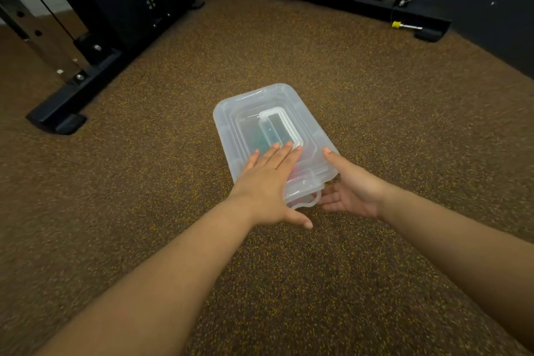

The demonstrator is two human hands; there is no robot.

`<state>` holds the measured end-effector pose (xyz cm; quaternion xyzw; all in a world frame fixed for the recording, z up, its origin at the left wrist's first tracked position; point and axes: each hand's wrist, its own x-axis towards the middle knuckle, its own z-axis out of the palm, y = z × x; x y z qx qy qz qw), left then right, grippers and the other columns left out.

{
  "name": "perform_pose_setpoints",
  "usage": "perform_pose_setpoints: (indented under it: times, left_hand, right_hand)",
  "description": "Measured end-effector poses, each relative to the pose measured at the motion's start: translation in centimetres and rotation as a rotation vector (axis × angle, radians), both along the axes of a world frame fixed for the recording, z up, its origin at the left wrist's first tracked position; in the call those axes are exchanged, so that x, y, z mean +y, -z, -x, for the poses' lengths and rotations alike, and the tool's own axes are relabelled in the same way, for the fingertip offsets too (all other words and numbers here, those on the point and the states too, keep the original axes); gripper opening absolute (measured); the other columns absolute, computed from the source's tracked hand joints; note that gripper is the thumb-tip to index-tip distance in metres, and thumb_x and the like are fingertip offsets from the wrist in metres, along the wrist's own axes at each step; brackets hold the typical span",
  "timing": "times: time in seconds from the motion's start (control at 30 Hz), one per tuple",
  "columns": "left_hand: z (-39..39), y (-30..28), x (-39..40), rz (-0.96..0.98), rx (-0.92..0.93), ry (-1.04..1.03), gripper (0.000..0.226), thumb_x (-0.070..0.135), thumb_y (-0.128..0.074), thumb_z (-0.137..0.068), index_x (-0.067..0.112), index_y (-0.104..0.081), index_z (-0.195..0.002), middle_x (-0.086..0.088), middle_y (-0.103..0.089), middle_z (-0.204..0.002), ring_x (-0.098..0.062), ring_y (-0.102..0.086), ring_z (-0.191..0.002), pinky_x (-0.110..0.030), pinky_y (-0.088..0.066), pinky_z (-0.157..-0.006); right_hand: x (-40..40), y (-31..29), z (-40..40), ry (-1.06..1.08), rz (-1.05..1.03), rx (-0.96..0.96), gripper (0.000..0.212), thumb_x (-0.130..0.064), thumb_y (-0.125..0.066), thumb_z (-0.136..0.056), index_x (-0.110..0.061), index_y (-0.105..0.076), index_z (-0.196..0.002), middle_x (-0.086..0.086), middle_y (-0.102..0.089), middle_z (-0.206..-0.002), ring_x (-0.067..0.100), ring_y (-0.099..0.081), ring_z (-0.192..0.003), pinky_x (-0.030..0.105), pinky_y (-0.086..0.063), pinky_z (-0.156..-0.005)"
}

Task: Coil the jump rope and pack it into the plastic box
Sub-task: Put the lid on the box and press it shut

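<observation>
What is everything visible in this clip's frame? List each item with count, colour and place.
plastic box: one, translucent clear, centre of floor, lid on, carry handle folded flat on top
contents of box: dim green and reddish shapes through the lid; cannot identify
floor: brown speckled with yellow, fills the frame
gym machine frames: two, black, far left and far centre-right
yellow-tipped pin: one, silver with yellow end, far right by machine base
left hand: flat on the lid's near end
right hand: open, at the box's near right corner by the latch
</observation>
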<state>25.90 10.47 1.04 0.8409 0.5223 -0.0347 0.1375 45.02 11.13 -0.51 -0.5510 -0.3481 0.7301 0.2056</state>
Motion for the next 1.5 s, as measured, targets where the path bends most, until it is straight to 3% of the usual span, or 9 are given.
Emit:
perform_pose_setpoints:
  times: [0.17,0.33,0.43,0.5,0.57,0.83,1.07,1.2,1.5]
  left_hand:
    - [-0.1,0.1,0.0,-0.029,-0.001,-0.006,0.131,0.070,-0.069,-0.057,0.028,0.012,-0.150,0.008,0.012,-0.161,-0.012,0.011,-0.147,-0.044,0.004,-0.120]
    - [-0.1,-0.4,0.0,-0.009,-0.066,-0.010,0.114,0.058,-0.066,-0.068,0.029,0.007,-0.151,0.008,0.009,-0.161,-0.010,0.009,-0.147,-0.039,0.007,-0.119]
    - [0.2,-0.6,0.0,0.014,-0.064,0.018,0.109,0.057,-0.064,-0.073,0.028,0.007,-0.151,0.006,0.010,-0.161,-0.011,0.011,-0.147,-0.038,0.009,-0.119]
    - [0.4,-0.7,0.1,0.027,-0.069,0.036,0.106,0.057,-0.062,-0.076,0.027,0.006,-0.151,0.006,0.010,-0.161,-0.011,0.011,-0.147,-0.036,0.010,-0.118]
    - [0.5,-0.8,0.3,0.042,-0.087,0.046,0.103,0.056,-0.061,-0.078,0.026,0.004,-0.151,0.005,0.008,-0.161,-0.011,0.010,-0.147,-0.035,0.011,-0.118]
    - [0.9,-1.1,0.5,0.082,-0.095,0.093,0.093,0.057,-0.051,-0.086,0.020,0.003,-0.152,0.003,0.006,-0.161,-0.015,0.010,-0.147,-0.034,0.010,-0.117]
    - [1.3,-1.0,0.5,0.054,-0.244,0.058,0.087,0.050,-0.059,-0.085,0.020,-0.013,-0.151,0.003,-0.008,-0.161,-0.012,-0.001,-0.148,-0.029,0.006,-0.118]
    - [2.3,-1.2,0.4,0.025,-0.426,-0.082,0.076,0.051,-0.064,-0.081,0.023,-0.033,-0.144,0.006,-0.026,-0.155,-0.009,-0.012,-0.146,-0.032,-0.002,-0.120]
    - [5.7,0.6,6.6,-0.018,-0.387,-0.365,0.052,0.026,-0.029,-0.102,0.015,-0.015,-0.151,-0.002,-0.005,-0.161,-0.014,0.005,-0.148,-0.035,0.003,-0.120]
  right_hand:
    - [0.0,-0.3,-0.3,-0.033,0.019,-0.033,0.060,-0.069,-0.038,-0.086,-0.021,-0.051,-0.120,0.019,-0.061,-0.088,0.028,-0.063,-0.069,0.048,-0.055,-0.084]
    - [0.3,-1.0,-0.4,-0.059,-0.033,-0.155,0.069,-0.065,-0.042,-0.087,-0.009,-0.045,-0.127,0.017,-0.057,-0.078,0.024,-0.061,-0.057,0.041,-0.060,-0.066]
    - [0.5,-1.3,-0.8,-0.124,-0.290,-0.428,0.099,-0.066,-0.064,-0.072,-0.024,-0.011,-0.145,0.015,-0.064,-0.109,0.028,-0.068,-0.091,0.043,-0.056,-0.083]
    - [0.8,-2.0,-1.3,-0.346,-0.640,-0.708,0.128,-0.073,-0.074,-0.050,-0.039,0.005,-0.145,0.008,-0.036,-0.149,0.026,-0.039,-0.135,0.047,-0.035,-0.110]
    - [1.1,-2.5,-1.2,-0.658,-0.940,-0.861,0.136,-0.076,-0.072,-0.044,-0.037,0.006,-0.148,-0.008,-0.003,-0.160,0.016,0.001,-0.147,0.042,-0.007,-0.120]
    - [2.4,-3.6,0.0,-0.812,-1.118,-0.913,0.100,-0.052,-0.073,-0.071,-0.023,-0.019,-0.150,-0.004,-0.022,-0.158,0.014,-0.013,-0.147,0.016,0.002,-0.110]
    - [3.5,-4.6,0.1,-0.793,-1.069,-0.840,0.080,-0.052,-0.072,-0.072,-0.028,-0.041,-0.142,-0.003,-0.046,-0.141,0.015,-0.035,-0.134,0.034,-0.025,-0.115]
    - [3.6,-3.6,1.1,-0.633,-1.034,-0.713,0.069,-0.048,-0.049,-0.078,-0.027,-0.039,-0.143,-0.002,-0.033,-0.149,0.017,-0.026,-0.141,0.037,-0.020,-0.118]
    - [6.9,-1.4,8.0,-0.659,-1.129,-0.987,0.063,-0.058,-0.026,-0.094,-0.032,-0.016,-0.150,0.004,-0.005,-0.162,0.025,0.003,-0.149,0.043,0.004,-0.119]
